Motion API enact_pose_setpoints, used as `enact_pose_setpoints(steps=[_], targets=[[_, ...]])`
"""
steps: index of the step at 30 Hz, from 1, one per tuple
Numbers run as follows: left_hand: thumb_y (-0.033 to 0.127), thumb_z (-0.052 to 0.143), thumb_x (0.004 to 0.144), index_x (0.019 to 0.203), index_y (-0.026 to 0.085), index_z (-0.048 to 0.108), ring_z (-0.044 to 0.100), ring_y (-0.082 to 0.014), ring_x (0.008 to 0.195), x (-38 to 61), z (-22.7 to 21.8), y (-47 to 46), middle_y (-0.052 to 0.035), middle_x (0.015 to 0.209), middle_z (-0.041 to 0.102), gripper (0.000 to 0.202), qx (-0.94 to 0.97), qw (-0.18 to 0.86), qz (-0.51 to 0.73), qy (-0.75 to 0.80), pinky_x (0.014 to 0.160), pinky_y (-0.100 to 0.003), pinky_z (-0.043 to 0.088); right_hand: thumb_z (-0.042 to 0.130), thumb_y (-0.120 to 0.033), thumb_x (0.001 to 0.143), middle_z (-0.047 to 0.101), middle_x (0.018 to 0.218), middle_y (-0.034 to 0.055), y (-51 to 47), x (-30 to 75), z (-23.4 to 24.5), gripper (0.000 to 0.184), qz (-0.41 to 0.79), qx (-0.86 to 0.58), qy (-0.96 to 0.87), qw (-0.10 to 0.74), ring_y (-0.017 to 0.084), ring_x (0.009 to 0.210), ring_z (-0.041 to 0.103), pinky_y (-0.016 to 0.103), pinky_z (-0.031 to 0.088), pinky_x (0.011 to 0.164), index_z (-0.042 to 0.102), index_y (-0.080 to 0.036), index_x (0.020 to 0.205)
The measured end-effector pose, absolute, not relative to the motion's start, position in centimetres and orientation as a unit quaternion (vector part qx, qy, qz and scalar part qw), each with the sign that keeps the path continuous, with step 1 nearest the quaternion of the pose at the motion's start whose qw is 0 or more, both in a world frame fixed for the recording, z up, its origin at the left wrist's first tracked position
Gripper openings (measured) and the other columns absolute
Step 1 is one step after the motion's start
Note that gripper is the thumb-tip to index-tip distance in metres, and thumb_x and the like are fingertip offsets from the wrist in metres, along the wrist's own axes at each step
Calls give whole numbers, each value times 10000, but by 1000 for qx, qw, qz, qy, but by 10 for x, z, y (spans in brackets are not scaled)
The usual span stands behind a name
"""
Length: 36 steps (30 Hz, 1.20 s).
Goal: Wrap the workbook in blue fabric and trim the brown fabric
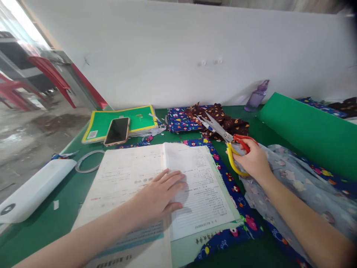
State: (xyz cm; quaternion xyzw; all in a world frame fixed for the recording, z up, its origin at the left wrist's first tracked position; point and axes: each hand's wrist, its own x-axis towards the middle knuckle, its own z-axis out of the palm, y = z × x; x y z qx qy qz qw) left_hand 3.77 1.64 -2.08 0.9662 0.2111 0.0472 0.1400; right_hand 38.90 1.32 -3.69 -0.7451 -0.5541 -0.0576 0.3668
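My left hand (pixel 164 190) lies flat with its fingers stretched over an open book (pixel 195 178), near the middle fold. Under the book, blue patterned fabric (pixel 234 190) shows along its top, right and lower right edges. To the right of the book, my right hand (pixel 252 158) grips scissors (pixel 231 143) with one red and one yellow handle. Their blades are slightly apart and point to the upper left, in front of brown patterned fabric (pixel 223 115). Grey-blue printed fabric (pixel 295 178) spreads beneath my right forearm.
At the back left, a phone (pixel 117 131) rests on a green book (pixel 139 119). A roll of clear tape (pixel 89 161) and a white case-like object (pixel 36 190) lie at left. A purple bottle (pixel 256 97) stands by the white wall, left of a green panel (pixel 312 130).
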Motion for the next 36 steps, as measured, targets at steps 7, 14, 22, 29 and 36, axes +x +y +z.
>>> enact_pose_setpoints(steps=[7, 14, 22, 29, 36], targets=[[447, 468, 917, 1241, 202, 491, 434, -249, 1255, 46, -13, 19, -78, 1323, 513, 407, 968, 126, 47, 210, 1069, -468, 322, 701, -426, 617, 648, 911, 65, 11, 386, -36, 490, -126, -708, -623, 308, 256, 791, 602, 377, 491, 713, 600, -209, 1044], [355, 432, 939, 1186, 160, 528, 513, -257, 1093, 74, -10, 57, -99, 1168, 570, 328, 956, 66, 53, 279, 911, -439, 427, 683, -411, 643, 656, 952, 80, 11, 384, -41, 486, -141, -692, -651, 278, 268, 821, 606, 390, 486, 739, 588, -197, 1069], [284, 370, 940, 1170, 107, 575, 563, -245, 949, 112, -35, 105, -126, 1018, 581, 355, 931, 14, 97, 351, 837, -391, 454, 700, -372, 622, 660, 969, 69, 12, 387, -45, 508, -111, -712, -632, 286, 272, 879, 618, 394, 495, 770, 591, -200, 1087], [292, 400, 932, 1141, 182, 615, 540, -240, 949, 118, -43, 103, -98, 1012, 576, 320, 931, -12, 117, 347, 821, -381, 441, 694, -376, 628, 665, 1005, 81, 12, 388, -46, 475, -112, -710, -636, 281, 276, 888, 628, 394, 502, 777, 605, -195, 1058], [286, 394, 948, 1080, 213, 646, 547, -219, 929, 108, -37, 93, -78, 996, 596, 293, 948, -25, 113, 295, 782, -357, 413, 712, -362, 613, 666, 1011, 79, 12, 387, -46, 504, -109, -713, -634, 279, 275, 891, 627, 394, 503, 785, 600, -187, 1073]])
